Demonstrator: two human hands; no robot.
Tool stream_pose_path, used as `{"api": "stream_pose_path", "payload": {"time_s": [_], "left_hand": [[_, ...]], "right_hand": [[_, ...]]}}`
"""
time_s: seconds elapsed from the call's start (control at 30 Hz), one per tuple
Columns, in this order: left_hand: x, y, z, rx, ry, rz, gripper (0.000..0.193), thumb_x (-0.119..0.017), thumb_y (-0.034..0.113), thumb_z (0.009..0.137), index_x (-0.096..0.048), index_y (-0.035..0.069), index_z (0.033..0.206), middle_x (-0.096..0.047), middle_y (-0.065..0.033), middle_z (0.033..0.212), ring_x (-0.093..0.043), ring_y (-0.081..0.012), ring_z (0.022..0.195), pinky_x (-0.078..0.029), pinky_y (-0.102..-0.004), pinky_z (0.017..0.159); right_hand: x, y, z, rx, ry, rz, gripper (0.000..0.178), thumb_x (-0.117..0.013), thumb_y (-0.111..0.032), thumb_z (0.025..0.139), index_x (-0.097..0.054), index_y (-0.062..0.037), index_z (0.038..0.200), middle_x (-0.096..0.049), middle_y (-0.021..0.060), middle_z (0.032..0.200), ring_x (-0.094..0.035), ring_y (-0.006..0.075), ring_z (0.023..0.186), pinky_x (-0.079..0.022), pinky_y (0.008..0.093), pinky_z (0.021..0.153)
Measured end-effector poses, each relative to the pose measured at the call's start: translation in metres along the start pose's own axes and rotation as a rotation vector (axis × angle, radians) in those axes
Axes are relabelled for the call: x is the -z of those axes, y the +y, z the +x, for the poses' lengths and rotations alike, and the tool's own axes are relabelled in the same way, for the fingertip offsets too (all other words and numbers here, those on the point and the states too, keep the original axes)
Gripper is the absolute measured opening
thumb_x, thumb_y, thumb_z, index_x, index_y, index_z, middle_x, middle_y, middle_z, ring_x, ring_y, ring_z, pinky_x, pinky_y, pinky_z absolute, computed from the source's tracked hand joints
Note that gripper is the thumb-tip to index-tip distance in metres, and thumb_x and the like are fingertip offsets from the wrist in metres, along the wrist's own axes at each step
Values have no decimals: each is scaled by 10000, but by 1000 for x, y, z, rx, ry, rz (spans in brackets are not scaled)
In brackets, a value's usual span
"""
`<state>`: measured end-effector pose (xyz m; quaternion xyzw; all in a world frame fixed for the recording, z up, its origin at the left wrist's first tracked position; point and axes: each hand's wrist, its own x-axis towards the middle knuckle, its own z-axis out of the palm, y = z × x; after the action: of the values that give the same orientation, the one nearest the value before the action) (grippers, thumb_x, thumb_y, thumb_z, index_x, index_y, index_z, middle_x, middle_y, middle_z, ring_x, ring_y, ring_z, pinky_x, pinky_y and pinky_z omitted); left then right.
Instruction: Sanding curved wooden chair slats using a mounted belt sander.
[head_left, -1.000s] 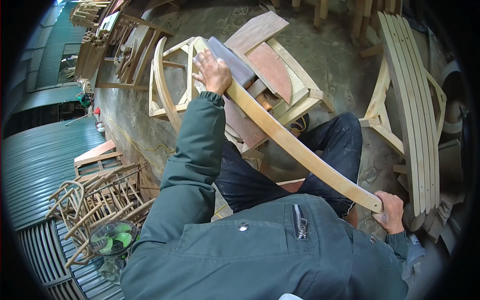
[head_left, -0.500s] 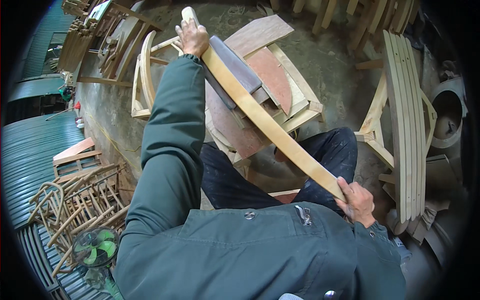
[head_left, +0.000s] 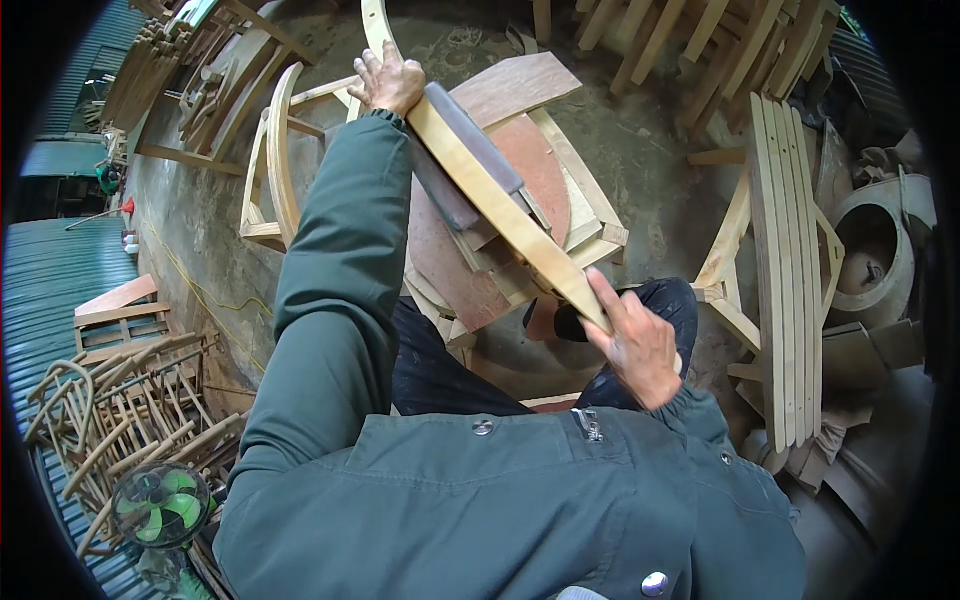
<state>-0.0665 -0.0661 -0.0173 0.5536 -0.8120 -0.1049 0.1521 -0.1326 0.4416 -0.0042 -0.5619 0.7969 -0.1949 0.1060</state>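
Note:
A long, curved, pale wooden slat (head_left: 490, 205) runs diagonally in front of me, from the far left down toward my right knee. My left hand (head_left: 390, 82) is closed round its far part, with the tip sticking out beyond the fingers. Nearer to me, my right hand (head_left: 640, 340) grips the slat with the index finger stretched along its face; a bit of the near end shows past the palm. Beneath the slat, between my hands, are two grey padded blocks (head_left: 475, 135) fixed on a wooden stand (head_left: 545, 75) of flat boards. The slat lies along these pads.
To my right stands a wooden frame with long parallel slats (head_left: 785, 270), beside a grey round drum (head_left: 868, 250). At left are a curved chair frame (head_left: 283, 150), a heap of bent wooden frames (head_left: 130, 410) and a green-bladed fan (head_left: 160, 505). A yellow cord (head_left: 200, 290) crosses the floor.
The slat has slid away from me, its far tip now higher in view. My right hand has moved forward and left, toward the stand. My left hand stays near the pads' far end.

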Motion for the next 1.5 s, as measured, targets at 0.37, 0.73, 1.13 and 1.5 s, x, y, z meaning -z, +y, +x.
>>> {"api": "stream_pose_path", "payload": {"time_s": [0.37,0.73,1.13,1.5], "left_hand": [[11,16,-86,33,4,12,818,-539,350,905,-273,138,1649,-165,-339,1675,-77,-467,1593,-28,-694,1226],[9,68,-295,26,17,-56,793,-527,242,898,-286,30,1623,-168,-366,1655,-66,-507,1578,-63,-743,1199],[3,30,-177,-20,53,-46,762,-517,266,904,-321,65,1613,-192,-338,1660,-53,-473,1589,-28,-757,1190],[-23,-64,7,-155,190,-38,734,-542,360,896,-395,109,1570,-301,-284,1633,-238,-434,1552,-109,-718,1204]], "right_hand": [[-25,-19,57,21,-2,-17,771,-709,-421,940,-354,-309,1616,-627,142,889,-700,358,723,-583,473,640],[34,52,-161,138,-109,149,785,-805,-177,785,-491,-66,1496,-616,114,947,-666,285,839,-554,402,742],[4,19,-80,336,219,128,566,-822,-192,793,-674,-150,1338,-618,70,1100,-601,274,971,-489,408,816],[-34,-45,59,414,190,-14,515,-727,-204,900,-641,-178,1407,-561,90,1207,-541,276,1055,-411,406,862]]}}
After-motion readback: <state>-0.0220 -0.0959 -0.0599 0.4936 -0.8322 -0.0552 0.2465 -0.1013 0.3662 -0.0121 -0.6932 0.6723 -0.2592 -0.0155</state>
